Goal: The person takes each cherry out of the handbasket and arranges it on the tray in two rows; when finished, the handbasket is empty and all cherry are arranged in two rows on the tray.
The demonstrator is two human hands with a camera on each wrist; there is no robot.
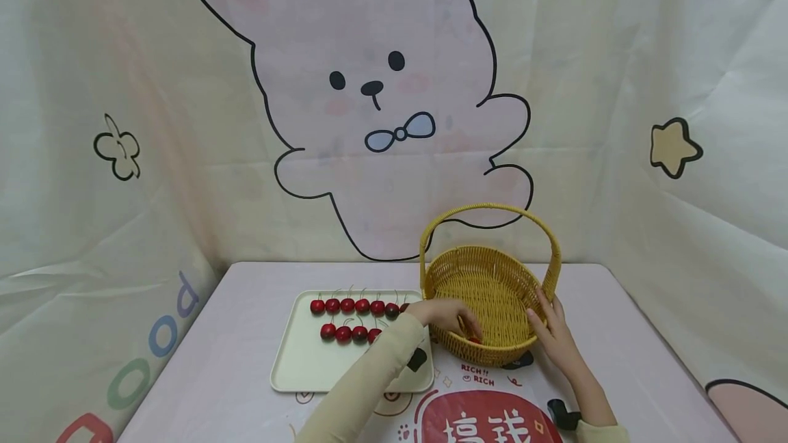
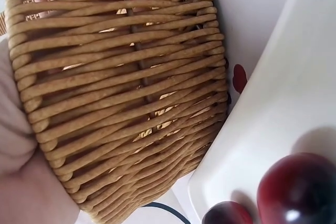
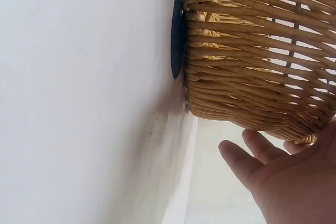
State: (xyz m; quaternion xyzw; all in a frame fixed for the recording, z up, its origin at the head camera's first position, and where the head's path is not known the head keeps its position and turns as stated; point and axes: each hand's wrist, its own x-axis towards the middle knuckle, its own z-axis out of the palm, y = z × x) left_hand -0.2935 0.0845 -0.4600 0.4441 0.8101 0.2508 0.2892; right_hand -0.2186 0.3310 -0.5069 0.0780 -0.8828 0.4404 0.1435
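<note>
A yellow wicker basket (image 1: 492,289) with a tall handle stands on the table right of centre. Left of it a cream tray (image 1: 308,361) holds two rows of dark red cherries (image 1: 362,305). My left hand (image 1: 449,316) reaches over the basket's near left rim, its fingers pinching a small red cherry (image 1: 474,340) just inside. My right hand (image 1: 550,327) rests with straight fingers against the basket's right outer wall. The left wrist view shows the basket's wall (image 2: 121,87), the tray's corner (image 2: 278,108) and a cherry (image 2: 296,190). In the right wrist view, fingers (image 3: 239,161) lie relaxed beside the basket (image 3: 252,66).
A pale cloth covers the table (image 1: 615,333), with a red printed mat (image 1: 486,422) at the front edge. A curtain with a drawn bunny (image 1: 375,87) hangs close behind and at both sides. A black printed patch (image 3: 177,45) lies under the basket's edge.
</note>
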